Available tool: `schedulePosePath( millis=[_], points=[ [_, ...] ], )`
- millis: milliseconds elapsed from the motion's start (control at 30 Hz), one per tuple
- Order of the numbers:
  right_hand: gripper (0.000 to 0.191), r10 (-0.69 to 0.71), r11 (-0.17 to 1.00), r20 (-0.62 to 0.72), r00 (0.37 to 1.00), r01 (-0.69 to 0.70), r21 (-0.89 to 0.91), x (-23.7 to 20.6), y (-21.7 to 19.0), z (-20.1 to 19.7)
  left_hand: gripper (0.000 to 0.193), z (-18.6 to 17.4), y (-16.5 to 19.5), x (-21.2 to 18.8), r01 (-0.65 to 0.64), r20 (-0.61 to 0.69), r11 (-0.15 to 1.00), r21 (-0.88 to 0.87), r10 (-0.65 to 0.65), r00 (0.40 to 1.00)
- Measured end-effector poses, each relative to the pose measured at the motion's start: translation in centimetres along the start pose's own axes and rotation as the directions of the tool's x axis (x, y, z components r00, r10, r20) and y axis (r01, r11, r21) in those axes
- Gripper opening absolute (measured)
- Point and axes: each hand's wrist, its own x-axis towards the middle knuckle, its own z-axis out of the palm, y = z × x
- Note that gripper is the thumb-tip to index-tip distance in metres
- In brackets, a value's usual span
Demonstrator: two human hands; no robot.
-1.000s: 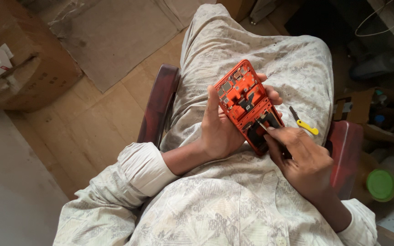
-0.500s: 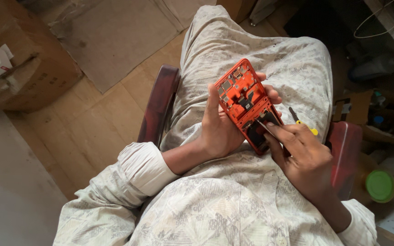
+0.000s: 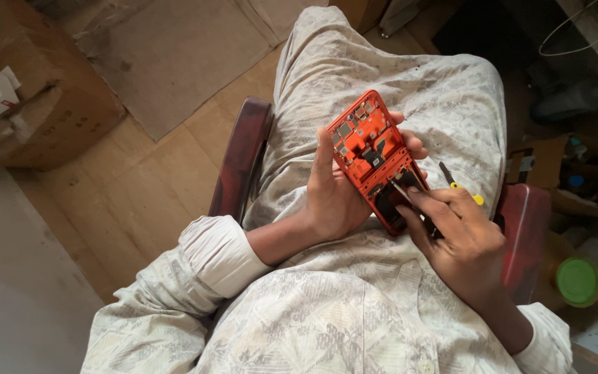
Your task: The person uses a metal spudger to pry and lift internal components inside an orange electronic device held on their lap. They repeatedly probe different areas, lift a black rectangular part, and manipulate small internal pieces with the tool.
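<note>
My left hand (image 3: 330, 197) was closed around the orange phone frame (image 3: 375, 159), held above my lap with its circuit side up. My right hand (image 3: 461, 239) pinched a thin tool (image 3: 410, 201) against its lower end. I judged the frame light, stiff and fragile, best held by its edges.

The opened phone frame (image 3: 375, 159) in my left grip (image 3: 333, 194) is bright orange with dark parts inside. My clothes (image 3: 354, 312) are pale cream with a faint grey print. The screwdriver (image 3: 459, 185) has a yellow handle; the lid (image 3: 578, 281) is green.
</note>
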Motion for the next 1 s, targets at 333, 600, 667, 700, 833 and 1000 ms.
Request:
schedulePosePath(
  millis=[333, 600, 667, 700, 833, 1000],
  points=[
    [0.034, -0.040, 0.998, 0.066, 0.997, 0.042, -0.037, 0.4, 0.7, -0.1, 0.088, -0.3, -0.3, 0.6, -0.005, -0.011, 1.000, -0.006, 0.005, 1.000],
    [0.026, 0.009, 1.000, 0.008, 1.000, -0.009, -0.023, 0.7, 0.4, -0.1, 0.087, -0.4, 0.0, 0.9, -0.013, 0.001, 1.000, -0.003, 0.013, 1.000],
    [0.025, -0.010, 1.000, 0.006, 1.000, 0.010, 0.009, 0.7, 0.4, 0.1, 0.087, -0.4, 0.0, 1.0, -0.020, -0.001, 1.000, -0.001, 0.020, 1.000],
    [0.025, -0.010, 1.000, 0.005, 1.000, 0.010, 0.005, 0.7, 0.5, 0.1, 0.087, -0.4, 0.0, 1.0, -0.022, -0.001, 1.000, -0.002, 0.022, 1.000],
    [0.027, 0.009, 0.999, -0.006, 1.000, -0.009, 0.038, 0.7, 0.4, 0.3, 0.087, -0.3, 0.1, 0.9, -0.020, 0.003, 1.000, 0.007, 0.020, 1.000],
    [0.029, 0.000, 0.998, -0.023, 1.000, 0.002, 0.060, 1.0, 0.4, 0.6, 0.086, -0.2, 0.4, 1.0, -0.009, -0.015, 0.999, -0.041, 0.009, 1.000]
  ],
)
